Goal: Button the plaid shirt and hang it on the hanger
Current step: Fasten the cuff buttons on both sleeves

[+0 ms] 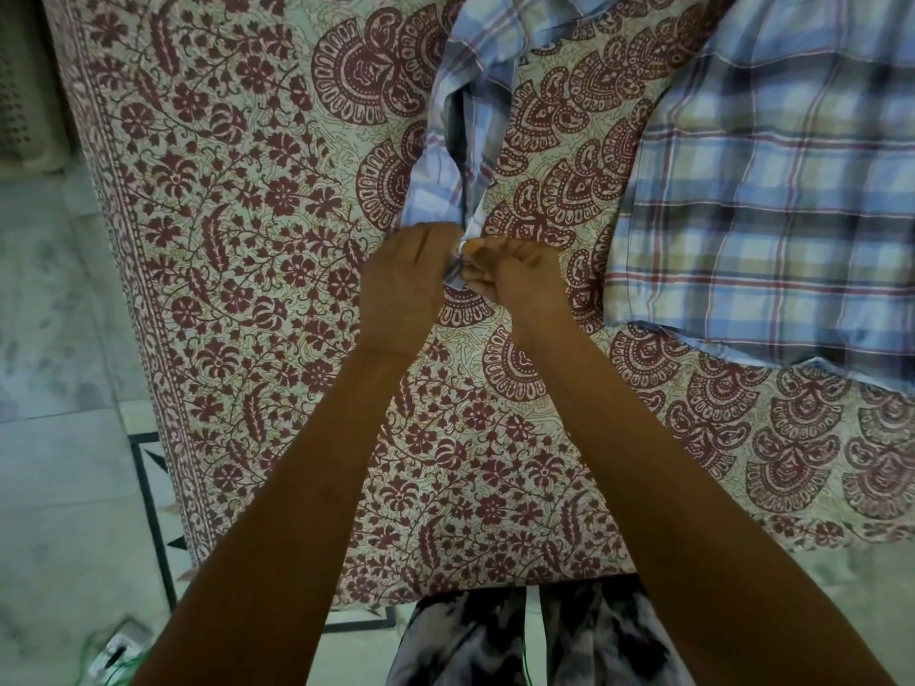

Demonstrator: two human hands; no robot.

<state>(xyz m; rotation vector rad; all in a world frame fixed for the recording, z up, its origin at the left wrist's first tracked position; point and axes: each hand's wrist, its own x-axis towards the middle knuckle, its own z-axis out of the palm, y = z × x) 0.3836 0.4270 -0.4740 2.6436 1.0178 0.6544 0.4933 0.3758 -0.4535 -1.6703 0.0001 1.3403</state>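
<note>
Both the left hand (401, 284) and right hand (515, 284) pinch the sleeve cuff (458, 269) at frame centre, buttoning it seemingly; the plaid shirt (772, 205) lies on the bed (247, 240), no hanger visible.

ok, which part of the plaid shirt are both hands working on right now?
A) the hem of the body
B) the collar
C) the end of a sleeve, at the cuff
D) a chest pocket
C: the left hand and right hand pinch together at the end of the narrow sleeve of the plaid shirt, whose body lies flat on the patterned bedsheet off to the right, untouched.
</note>
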